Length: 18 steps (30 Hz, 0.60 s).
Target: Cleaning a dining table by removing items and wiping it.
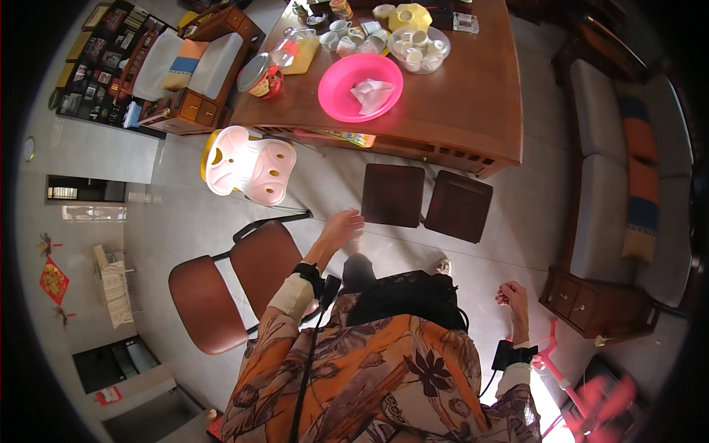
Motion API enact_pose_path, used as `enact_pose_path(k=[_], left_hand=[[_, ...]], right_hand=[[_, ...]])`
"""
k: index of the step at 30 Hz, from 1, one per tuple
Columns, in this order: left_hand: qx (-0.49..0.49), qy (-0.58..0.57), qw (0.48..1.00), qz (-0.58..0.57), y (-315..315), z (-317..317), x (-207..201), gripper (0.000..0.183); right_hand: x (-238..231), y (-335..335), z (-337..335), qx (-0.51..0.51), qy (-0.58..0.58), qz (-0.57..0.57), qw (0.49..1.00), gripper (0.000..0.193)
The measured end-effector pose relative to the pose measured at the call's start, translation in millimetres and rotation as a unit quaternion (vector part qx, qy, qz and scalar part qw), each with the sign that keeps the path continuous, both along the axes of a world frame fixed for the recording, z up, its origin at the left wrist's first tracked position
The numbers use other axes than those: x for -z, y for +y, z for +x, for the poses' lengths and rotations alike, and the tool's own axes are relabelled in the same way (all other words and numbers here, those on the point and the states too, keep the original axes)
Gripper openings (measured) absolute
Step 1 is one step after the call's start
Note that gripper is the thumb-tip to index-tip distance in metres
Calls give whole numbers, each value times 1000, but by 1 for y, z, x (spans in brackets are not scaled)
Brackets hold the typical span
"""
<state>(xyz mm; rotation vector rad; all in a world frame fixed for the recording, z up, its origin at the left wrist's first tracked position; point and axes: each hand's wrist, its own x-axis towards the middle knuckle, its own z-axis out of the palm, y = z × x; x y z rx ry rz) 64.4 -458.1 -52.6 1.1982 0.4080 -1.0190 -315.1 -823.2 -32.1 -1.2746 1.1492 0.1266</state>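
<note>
Pale floor tiles (509,199) fill the centre of the head view, between a wooden table (465,96) and a grey-cushioned sofa (602,214). Left hand (342,228): back uppermost, fingers directed at the left dark stool (393,196). Fingertips appear just beside its left edge; contact and grip cannot be determined. Right hand (512,297): fingers loosely curled, released, palm side partly visible; nearest item is the drawer cabinet (583,299) at the sofa's end, apart from the hand. Right dark stool (458,207) stands beside the left one. Brown padded chair (205,304) lies alongside the left forearm, which partly covers its seat. Beyond it stands a pink child seat (247,166). Pink basin (341,85) rests on the table, containing white cloth (371,94).
</note>
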Motion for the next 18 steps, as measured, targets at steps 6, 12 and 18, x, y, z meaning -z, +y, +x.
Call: enact_pose_path(k=[6, 12, 18], left_hand=[[13, 8, 1000, -7, 87, 124, 14, 32], [80, 12, 996, 42, 126, 218, 9, 25], [160, 24, 986, 28, 89, 260, 13, 25]], right_hand=[[16, 108, 86, 2, -6, -21, 1000, 13], [-11, 241, 137, -27, 0, 55, 998, 16], [-25, 316, 161, 31, -17, 92, 995, 18]])
